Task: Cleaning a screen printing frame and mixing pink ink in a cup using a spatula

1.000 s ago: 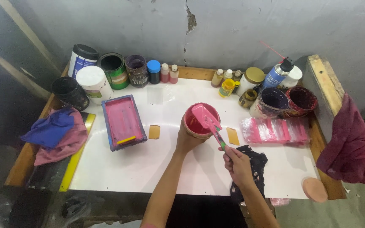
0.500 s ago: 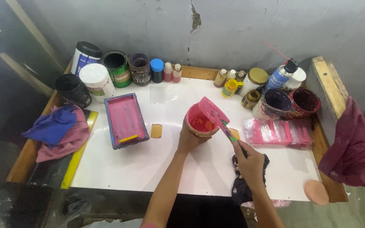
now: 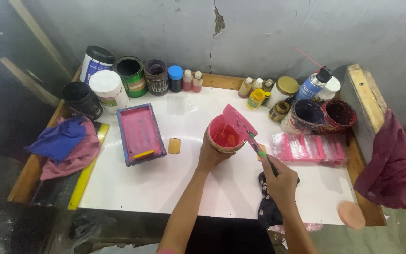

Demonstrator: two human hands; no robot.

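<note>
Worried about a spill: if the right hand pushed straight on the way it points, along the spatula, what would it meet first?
The right hand points up-left along the spatula, so it would probably meet the pink paint cup held by the left hand first; depth is uncertain.

One white worktop (image 3: 165, 183) carries one cup of pink paint (image 3: 225, 135), one pink-coated scraper (image 3: 241, 124), one pink-stained screen frame (image 3: 140, 133) and two small tan cards (image 3: 174, 146). Along the back stand seven open or lidded paint tubs (image 3: 130, 75), about seven small bottles (image 3: 187, 81), one gold-lidded jar (image 3: 283, 91) and one spray can (image 3: 312, 86). There are also three cloth bundles (image 3: 66, 143), one pink plastic packet (image 3: 306, 147) and two hands (image 3: 280, 181).
</note>
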